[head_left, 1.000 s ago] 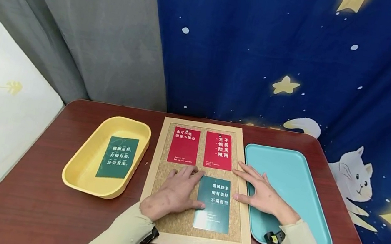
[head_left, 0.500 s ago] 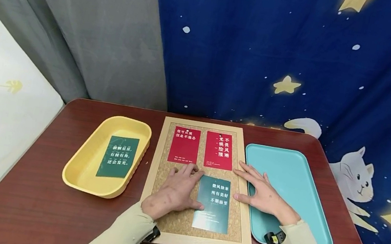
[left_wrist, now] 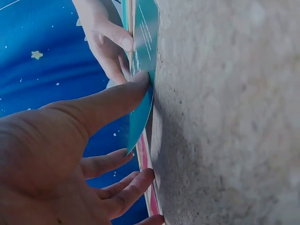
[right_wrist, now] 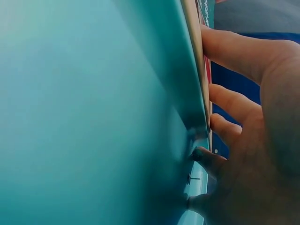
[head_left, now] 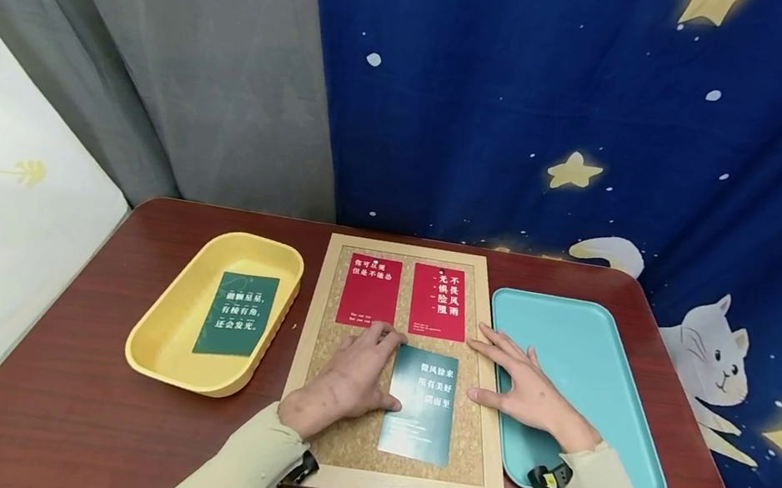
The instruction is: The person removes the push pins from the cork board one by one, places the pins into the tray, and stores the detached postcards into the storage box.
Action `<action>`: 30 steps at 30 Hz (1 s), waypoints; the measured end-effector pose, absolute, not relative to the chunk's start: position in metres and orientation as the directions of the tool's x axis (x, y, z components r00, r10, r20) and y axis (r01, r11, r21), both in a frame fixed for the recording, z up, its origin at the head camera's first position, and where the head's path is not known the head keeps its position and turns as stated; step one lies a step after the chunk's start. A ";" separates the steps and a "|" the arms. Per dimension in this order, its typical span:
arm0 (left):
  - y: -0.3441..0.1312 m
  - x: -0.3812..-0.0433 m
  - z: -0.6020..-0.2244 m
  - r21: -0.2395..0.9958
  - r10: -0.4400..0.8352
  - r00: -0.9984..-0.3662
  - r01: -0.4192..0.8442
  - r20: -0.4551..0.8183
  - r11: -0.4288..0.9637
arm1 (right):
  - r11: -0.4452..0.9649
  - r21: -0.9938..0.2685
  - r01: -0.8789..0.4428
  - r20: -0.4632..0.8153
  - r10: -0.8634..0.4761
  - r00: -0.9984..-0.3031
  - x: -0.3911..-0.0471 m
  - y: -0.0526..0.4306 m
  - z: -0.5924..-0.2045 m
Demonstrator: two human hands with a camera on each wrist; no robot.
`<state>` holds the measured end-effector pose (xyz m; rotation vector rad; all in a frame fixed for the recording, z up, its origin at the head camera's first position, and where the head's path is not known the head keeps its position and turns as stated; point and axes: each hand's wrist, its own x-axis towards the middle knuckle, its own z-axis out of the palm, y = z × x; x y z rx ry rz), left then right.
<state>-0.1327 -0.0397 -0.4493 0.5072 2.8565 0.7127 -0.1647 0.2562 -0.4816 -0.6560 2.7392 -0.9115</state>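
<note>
My left hand [head_left: 352,377] holds a green printed card [head_left: 420,417] by its left side, thumb on the long edge and index finger at the upper corner. In the left wrist view the card [left_wrist: 139,122] bows, its corner raised off the cork board [head_left: 349,449]. My other left fingers touch down on the board by the red cards. My right hand [head_left: 529,387] lies spread, its fingertips and thumb on the board's right wooden frame. Two red cards, the left one [head_left: 368,295] and the right one [head_left: 437,310], are fixed at the top with pins.
A yellow basin [head_left: 158,327] on the left holds another green card [head_left: 236,315]. Right of the board is a blue tray [head_left: 585,366], its edge under my right hand. Small pins [right_wrist: 191,178] lie in the tray. Curtains [head_left: 455,119] hang behind the table [head_left: 57,396].
The green card has shifted slightly left on the board, its left side moving with my left hand. My right hand has stayed on the frame.
</note>
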 end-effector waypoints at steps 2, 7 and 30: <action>-0.040 -0.132 -0.449 0.482 0.364 -0.930 0.297 -0.050 0.824 | 0.714 -0.607 -0.350 -0.032 -0.462 -0.887 -0.165 0.256 -0.481; -0.039 -0.131 -0.450 0.514 0.368 -0.930 0.310 -0.012 0.800 | 0.712 -0.609 -0.350 -0.030 -0.462 -0.886 -0.164 0.256 -0.482; -0.033 -0.132 -0.451 0.874 0.297 -0.952 0.206 0.075 0.440 | 0.699 -0.608 -0.376 0.001 -0.474 -0.881 -0.163 0.259 -0.483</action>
